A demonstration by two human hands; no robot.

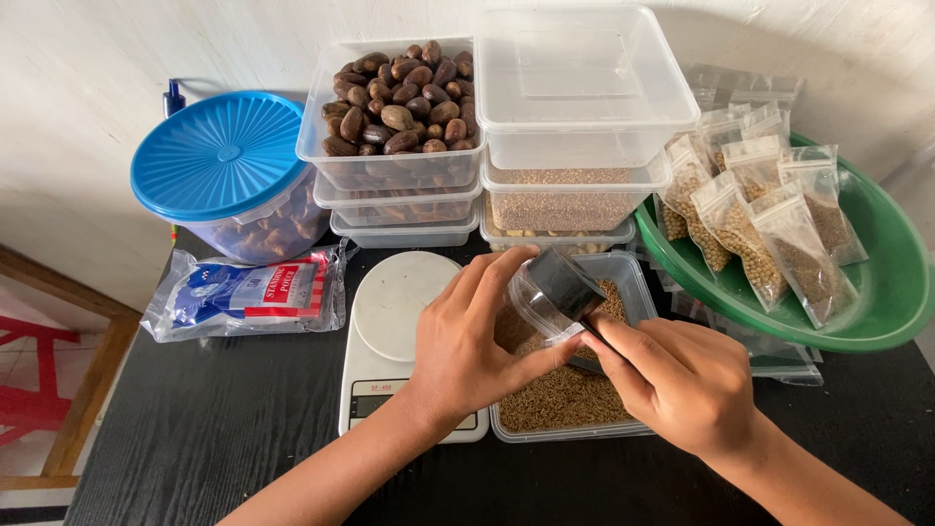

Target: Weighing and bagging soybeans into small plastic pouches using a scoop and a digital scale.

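Note:
My left hand (pixel 467 341) holds a small clear plastic jar (pixel 531 297), tilted on its side above a clear rectangular tub of brown seeds (pixel 565 399). The jar's black lid (pixel 567 282) faces right. My right hand (pixel 682 385) meets it from the right, fingertips pinched on the lower edge of the lid. A dark shape under those fingertips is too hidden to identify. Both hands hover over the tub, touching each other at the thumbs.
A white kitchen scale (pixel 399 302) sits left of the tub. Behind stand stacked clear tubs of brown nuts (pixel 399 107) and grain (pixel 565 205), an empty tub (pixel 579 78), and a blue-lidded tub (pixel 219 156). A green basin (pixel 891 282) of seed sachets lies right, a packet of pouches (pixel 248 292) left.

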